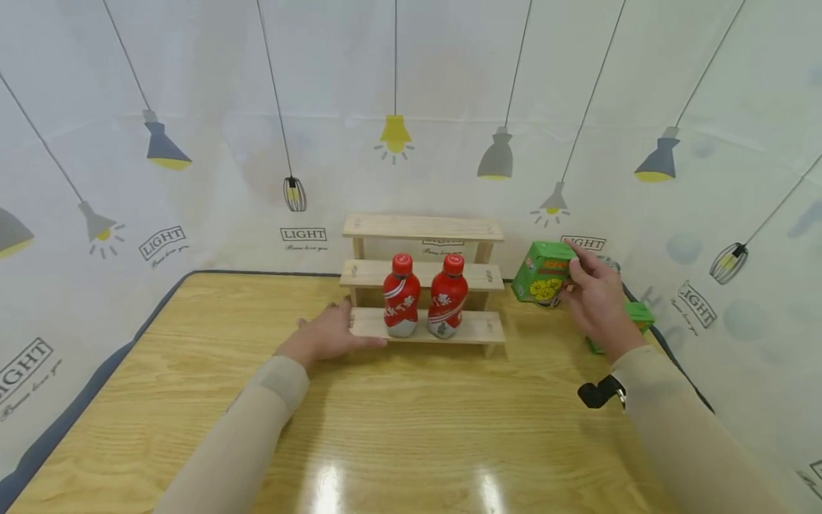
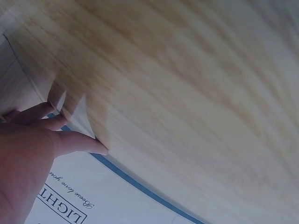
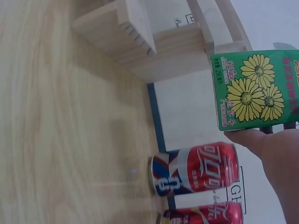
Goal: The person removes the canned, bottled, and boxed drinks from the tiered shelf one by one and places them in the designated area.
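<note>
My right hand [image 1: 597, 300] pinches a green drink carton [image 1: 544, 275] with yellow flowers, held tilted above the table to the right of the wooden stepped shelf [image 1: 420, 274]. The carton's flowered face also shows in the right wrist view. My left hand [image 1: 326, 332] is at the shelf's left end, its thumb along the front of the lowest step and its other fingers spread by the end. On that lowest step two red bottles [image 1: 402, 296] stand upright side by side. The left wrist view shows spread, fairly straight fingers [image 2: 79, 140].
Another green carton [image 1: 640, 314] stands on the table [image 1: 411, 414] at the right, partly hidden by my right wrist. Red drink cans [image 3: 201, 168] show beside the carton in the right wrist view. A printed white curtain [image 1: 225, 128] hangs along the table's back and sides.
</note>
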Motion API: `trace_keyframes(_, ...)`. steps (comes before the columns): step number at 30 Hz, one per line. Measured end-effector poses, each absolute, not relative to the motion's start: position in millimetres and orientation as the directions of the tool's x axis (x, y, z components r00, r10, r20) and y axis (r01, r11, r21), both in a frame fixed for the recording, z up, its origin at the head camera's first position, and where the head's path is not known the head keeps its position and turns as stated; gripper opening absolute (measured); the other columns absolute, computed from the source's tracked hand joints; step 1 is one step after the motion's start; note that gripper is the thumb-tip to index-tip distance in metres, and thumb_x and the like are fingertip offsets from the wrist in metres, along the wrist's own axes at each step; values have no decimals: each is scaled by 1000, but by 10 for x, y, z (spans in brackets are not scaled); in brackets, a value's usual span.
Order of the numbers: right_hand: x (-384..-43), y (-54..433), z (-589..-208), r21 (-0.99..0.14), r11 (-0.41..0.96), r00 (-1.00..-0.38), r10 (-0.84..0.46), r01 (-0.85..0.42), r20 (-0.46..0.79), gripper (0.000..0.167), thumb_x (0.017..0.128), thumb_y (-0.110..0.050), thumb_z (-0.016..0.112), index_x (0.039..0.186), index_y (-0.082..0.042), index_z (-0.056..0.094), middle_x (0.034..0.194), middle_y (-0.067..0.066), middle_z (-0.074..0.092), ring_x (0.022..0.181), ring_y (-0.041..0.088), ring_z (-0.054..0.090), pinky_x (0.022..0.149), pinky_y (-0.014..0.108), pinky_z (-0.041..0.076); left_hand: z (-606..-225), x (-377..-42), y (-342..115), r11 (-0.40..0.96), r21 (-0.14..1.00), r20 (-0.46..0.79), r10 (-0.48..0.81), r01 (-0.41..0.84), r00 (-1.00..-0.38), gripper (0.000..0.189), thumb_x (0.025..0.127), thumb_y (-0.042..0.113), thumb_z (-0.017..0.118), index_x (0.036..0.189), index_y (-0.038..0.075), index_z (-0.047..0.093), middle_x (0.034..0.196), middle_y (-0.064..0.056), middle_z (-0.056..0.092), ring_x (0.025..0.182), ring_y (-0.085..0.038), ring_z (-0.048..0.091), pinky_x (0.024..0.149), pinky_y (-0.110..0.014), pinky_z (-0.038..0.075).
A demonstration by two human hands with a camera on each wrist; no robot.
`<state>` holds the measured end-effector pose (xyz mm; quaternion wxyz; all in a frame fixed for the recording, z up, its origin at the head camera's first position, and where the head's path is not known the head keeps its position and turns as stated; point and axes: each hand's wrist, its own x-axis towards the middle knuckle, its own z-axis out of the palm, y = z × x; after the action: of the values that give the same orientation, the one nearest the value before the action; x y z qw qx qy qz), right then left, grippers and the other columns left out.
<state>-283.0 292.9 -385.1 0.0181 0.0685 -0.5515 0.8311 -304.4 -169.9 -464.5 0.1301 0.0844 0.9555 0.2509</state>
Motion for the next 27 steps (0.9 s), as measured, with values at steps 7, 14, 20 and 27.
trace_keyframes(7, -2721, 3074, -3915, -974, -193, -993, -7, -117, 121, 64, 110, -32, 53, 169, -18, 30, 148, -10, 45, 146, 18, 41, 119, 30, 47, -4644, -3053, -1711, 856, 508, -204, 227, 95, -952, 144, 65, 100, 66, 170, 14, 20, 172, -17, 39, 163, -45, 25, 115, -93, 2)
trace_keyframes(14, -2649, 3143, -4082, -988, 122, -994, 46, -90, 97, 61, 113, -37, 48, 169, -24, 29, 172, 15, 31, 139, 11, 49, 93, 12, 56, -4670, -3065, -1720, 860, 501, -205, 226, 96, -952, 144, 64, 101, 65, 171, 16, 20, 172, -17, 38, 163, -44, 26, 115, -93, 2)
trace_keyframes(20, -2637, 3169, -4216, -976, 217, -998, 57, -14, 27, 63, 114, -40, 42, 171, -22, 23, 178, 18, 20, 157, 29, 34, 126, 49, 40, -4683, -3074, -1715, 858, 505, -209, 226, 93, -951, 145, 63, 101, 65, 171, 15, 20, 172, -16, 38, 163, -44, 24, 116, -92, 2)
trace_keyframes(27, -2586, 3165, -4323, -977, 212, -998, 55, 13, -1, 60, 116, -36, 39, 172, -22, 23, 178, 17, 19, 162, 36, 25, 129, 64, 27, -4689, -3081, -1708, 861, 501, -214, 219, 86, -952, 146, 63, 102, 65, 171, 15, 19, 173, -16, 36, 164, -43, 23, 117, -91, 2)
